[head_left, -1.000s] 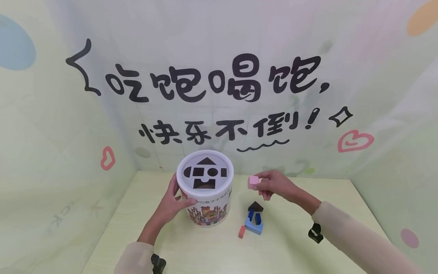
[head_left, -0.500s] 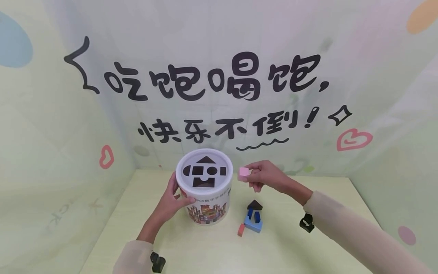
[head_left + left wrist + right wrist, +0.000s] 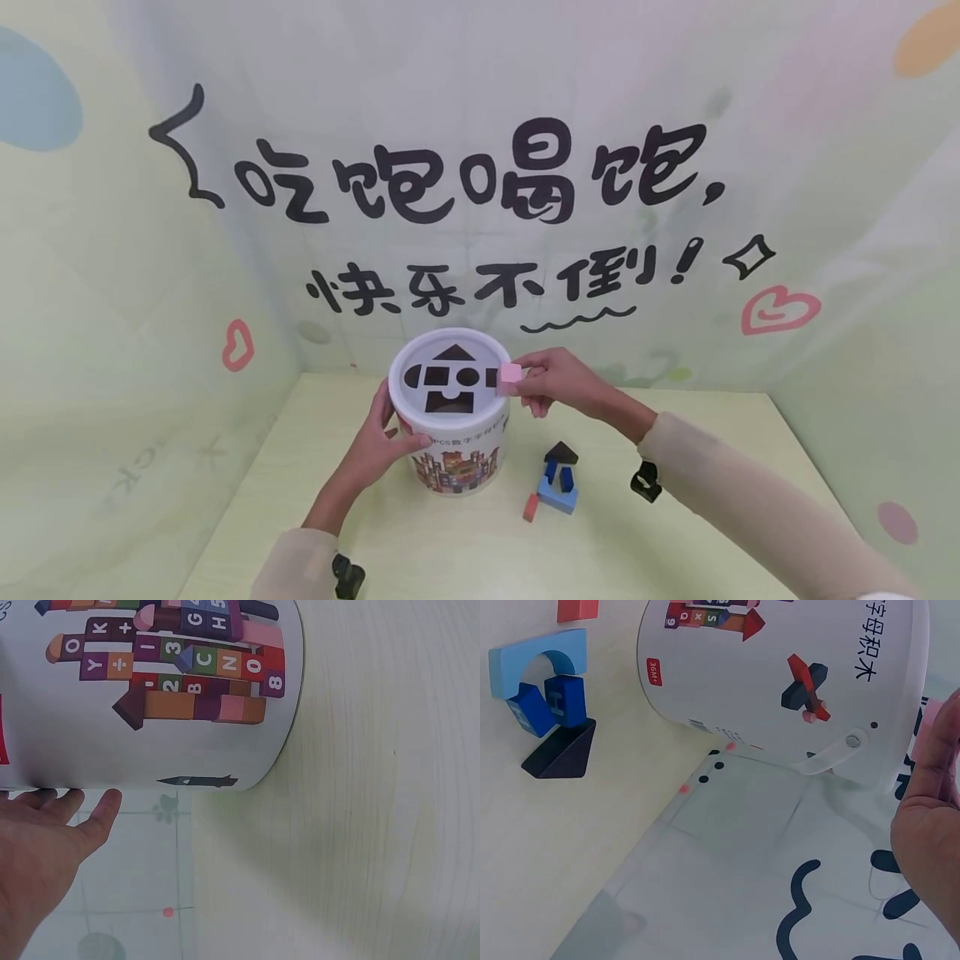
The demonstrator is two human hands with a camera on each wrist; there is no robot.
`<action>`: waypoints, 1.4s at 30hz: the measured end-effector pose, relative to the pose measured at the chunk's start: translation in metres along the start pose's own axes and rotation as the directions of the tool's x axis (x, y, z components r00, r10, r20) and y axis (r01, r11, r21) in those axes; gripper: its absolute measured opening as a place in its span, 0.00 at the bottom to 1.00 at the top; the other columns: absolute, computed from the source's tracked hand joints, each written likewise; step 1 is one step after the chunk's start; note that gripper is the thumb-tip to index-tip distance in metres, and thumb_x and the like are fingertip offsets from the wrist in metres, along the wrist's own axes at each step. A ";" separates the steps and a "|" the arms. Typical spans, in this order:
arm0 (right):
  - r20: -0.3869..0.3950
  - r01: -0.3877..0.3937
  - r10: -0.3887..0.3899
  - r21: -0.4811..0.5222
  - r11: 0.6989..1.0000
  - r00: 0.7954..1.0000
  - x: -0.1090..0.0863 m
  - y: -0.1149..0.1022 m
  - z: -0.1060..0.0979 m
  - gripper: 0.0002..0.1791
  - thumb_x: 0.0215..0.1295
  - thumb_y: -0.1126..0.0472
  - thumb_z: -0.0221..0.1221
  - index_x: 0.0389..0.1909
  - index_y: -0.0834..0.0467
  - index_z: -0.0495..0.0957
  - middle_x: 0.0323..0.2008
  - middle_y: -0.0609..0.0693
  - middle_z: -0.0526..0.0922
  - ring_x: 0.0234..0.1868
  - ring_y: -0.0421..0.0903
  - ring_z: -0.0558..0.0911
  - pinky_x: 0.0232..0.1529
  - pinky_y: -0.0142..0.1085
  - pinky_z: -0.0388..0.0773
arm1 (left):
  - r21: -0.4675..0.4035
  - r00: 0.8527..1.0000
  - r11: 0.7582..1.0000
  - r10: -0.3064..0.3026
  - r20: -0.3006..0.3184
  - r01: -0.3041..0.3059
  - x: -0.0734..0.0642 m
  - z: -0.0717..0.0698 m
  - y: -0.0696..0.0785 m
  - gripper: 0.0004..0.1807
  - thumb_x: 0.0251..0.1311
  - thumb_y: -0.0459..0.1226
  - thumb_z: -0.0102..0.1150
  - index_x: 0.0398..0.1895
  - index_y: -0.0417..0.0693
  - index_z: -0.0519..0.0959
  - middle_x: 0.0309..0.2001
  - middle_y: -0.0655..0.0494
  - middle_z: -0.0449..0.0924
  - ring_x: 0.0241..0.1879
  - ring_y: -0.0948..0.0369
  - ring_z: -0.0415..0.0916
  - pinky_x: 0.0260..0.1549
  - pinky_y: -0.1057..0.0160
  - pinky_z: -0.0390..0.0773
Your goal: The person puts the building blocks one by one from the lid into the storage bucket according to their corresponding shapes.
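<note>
A white lidded bucket (image 3: 459, 458) printed with block towers stands on the table. Its lid (image 3: 408, 402) has several shaped holes. My left hand (image 3: 372, 443) holds the bucket's left side, thumb on the front; the left wrist view shows several fingers (image 3: 96, 821) against the wall. My right hand (image 3: 561, 379) pinches a pink block (image 3: 511, 372) by the lid's right edge, overlapping the small rectangular hole in view. Whether block and lid touch, I cannot tell. In the right wrist view, the fingers mostly hide the pink block (image 3: 928, 729).
Right of the bucket lie a dark triangular block (image 3: 561, 452), two dark blue blocks (image 3: 566, 479), a light blue arch block (image 3: 557, 498) and a red block (image 3: 530, 507). A printed cloth wall (image 3: 465, 250) closes off the table's back.
My right hand has moved left with the pink block, from beside the bucket to the lid's right edge. The left hand, bucket and loose blocks have stayed put.
</note>
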State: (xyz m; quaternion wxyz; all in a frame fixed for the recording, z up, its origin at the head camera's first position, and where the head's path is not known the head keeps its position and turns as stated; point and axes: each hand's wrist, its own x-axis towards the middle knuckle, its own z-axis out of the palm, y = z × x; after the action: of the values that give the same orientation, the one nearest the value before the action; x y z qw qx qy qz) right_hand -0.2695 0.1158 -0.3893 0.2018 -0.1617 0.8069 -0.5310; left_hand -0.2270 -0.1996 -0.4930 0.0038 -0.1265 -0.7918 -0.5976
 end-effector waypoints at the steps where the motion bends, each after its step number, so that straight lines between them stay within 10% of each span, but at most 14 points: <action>1: 0.001 0.000 0.000 0.000 1.000 1.000 0.001 0.000 0.001 0.25 0.56 0.52 0.70 0.53 0.57 0.80 0.23 0.57 0.83 0.19 0.43 0.79 0.26 0.35 0.82 | 0.000 1.000 1.000 0.000 0.001 0.000 0.000 0.000 0.000 0.58 0.51 0.40 0.73 0.77 0.67 0.42 0.77 0.50 0.49 0.75 0.43 0.44 0.61 0.29 0.58; 42: 0.046 0.051 -0.048 -0.080 0.995 0.998 0.051 -0.033 0.049 0.11 0.57 0.54 0.69 0.35 0.56 0.82 0.20 0.54 0.82 0.18 0.44 0.80 0.23 0.35 0.81 | 0.007 1.000 1.000 -0.014 0.008 0.014 -0.001 0.001 0.000 0.57 0.52 0.42 0.72 0.77 0.69 0.41 0.77 0.53 0.49 0.75 0.44 0.44 0.61 0.28 0.58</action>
State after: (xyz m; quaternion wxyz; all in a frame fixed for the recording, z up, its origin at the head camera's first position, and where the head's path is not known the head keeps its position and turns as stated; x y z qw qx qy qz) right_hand -0.2878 0.0401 -0.3837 0.1997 -0.2016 0.8190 -0.4987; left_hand -0.2257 -0.1990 -0.4936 -0.0034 -0.1233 -0.7948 -0.5942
